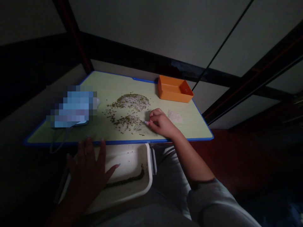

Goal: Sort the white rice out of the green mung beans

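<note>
A heap of small green beans mixed with pale grains (132, 101) lies on the low table, and a looser scatter of the same mix (126, 123) spreads in front of it. My right hand (161, 123) rests at the right end of that scatter. Its fingers are curled in, with any held grains too small to see. Just beyond the knuckles is a small pile of pale grains (174, 116). Over the white tub (149, 176), my left hand (88, 164) is spread open and holds nothing. Dark green beans (127, 181) line the tub's near side.
The pale tabletop (196, 129) has a blue edge. An orange box (176, 96) stands at its back right. A blurred-out phone-like device (75, 107) with a cable (58, 146) sits at the left. Cabinet panels (151, 31) rise close behind the table.
</note>
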The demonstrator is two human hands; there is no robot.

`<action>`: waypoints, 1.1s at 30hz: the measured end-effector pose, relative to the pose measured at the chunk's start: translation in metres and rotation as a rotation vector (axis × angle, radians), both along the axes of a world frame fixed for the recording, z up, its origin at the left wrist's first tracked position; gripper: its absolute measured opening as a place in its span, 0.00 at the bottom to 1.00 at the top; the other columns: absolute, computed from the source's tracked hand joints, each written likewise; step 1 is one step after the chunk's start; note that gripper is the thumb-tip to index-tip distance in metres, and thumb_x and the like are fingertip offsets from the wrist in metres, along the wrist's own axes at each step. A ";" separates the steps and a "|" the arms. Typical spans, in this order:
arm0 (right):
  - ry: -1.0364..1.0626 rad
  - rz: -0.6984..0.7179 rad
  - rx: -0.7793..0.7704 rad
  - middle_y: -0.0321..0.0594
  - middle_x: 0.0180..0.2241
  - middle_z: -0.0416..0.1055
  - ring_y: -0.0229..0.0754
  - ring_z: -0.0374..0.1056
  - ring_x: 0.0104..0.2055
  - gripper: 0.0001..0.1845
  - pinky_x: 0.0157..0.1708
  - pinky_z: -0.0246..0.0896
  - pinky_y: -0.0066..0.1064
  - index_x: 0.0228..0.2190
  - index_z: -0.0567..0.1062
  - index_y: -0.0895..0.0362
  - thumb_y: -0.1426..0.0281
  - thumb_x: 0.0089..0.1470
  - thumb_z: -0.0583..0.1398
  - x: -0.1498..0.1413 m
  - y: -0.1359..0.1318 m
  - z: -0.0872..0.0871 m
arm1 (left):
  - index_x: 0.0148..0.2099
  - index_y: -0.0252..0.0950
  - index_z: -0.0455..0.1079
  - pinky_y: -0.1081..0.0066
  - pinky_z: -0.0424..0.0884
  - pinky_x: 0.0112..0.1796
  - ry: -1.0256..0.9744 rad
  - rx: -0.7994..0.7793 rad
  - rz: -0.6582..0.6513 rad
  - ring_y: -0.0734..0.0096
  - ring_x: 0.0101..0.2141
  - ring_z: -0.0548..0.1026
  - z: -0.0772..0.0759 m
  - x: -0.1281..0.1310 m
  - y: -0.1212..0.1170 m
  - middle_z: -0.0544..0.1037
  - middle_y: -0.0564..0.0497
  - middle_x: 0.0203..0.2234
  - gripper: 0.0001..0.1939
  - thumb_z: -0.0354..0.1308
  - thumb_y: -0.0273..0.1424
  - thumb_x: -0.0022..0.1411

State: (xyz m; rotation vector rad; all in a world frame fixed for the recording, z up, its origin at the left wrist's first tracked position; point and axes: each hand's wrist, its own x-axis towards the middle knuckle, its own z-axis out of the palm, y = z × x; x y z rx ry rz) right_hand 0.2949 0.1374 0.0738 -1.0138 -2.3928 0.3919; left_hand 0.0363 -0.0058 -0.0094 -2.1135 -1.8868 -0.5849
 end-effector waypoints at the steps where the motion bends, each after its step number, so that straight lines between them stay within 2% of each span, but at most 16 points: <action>1: -0.001 -0.001 0.001 0.41 0.32 0.65 0.43 0.57 0.40 0.15 0.43 0.53 0.36 0.20 0.66 0.56 0.69 0.57 0.59 -0.001 -0.001 0.000 | 0.68 0.41 0.26 0.31 0.42 0.60 -0.005 -0.011 0.003 0.41 0.68 0.35 0.000 0.000 0.000 0.32 0.34 0.69 0.49 0.55 0.43 0.58; 11: 0.024 0.001 0.017 0.40 0.32 0.64 0.42 0.57 0.40 0.17 0.42 0.53 0.36 0.19 0.63 0.56 0.68 0.58 0.58 -0.012 -0.004 -0.002 | 0.69 0.40 0.26 0.30 0.44 0.58 -0.006 -0.016 -0.003 0.40 0.68 0.36 0.003 0.002 -0.001 0.34 0.31 0.68 0.49 0.56 0.43 0.57; 33: 0.057 0.041 0.000 0.39 0.30 0.63 0.41 0.57 0.38 0.18 0.43 0.54 0.35 0.18 0.63 0.56 0.69 0.58 0.59 -0.019 -0.007 -0.004 | 0.69 0.38 0.28 0.31 0.43 0.59 0.025 -0.003 -0.002 0.40 0.68 0.36 0.000 0.001 0.000 0.34 0.30 0.68 0.49 0.55 0.44 0.58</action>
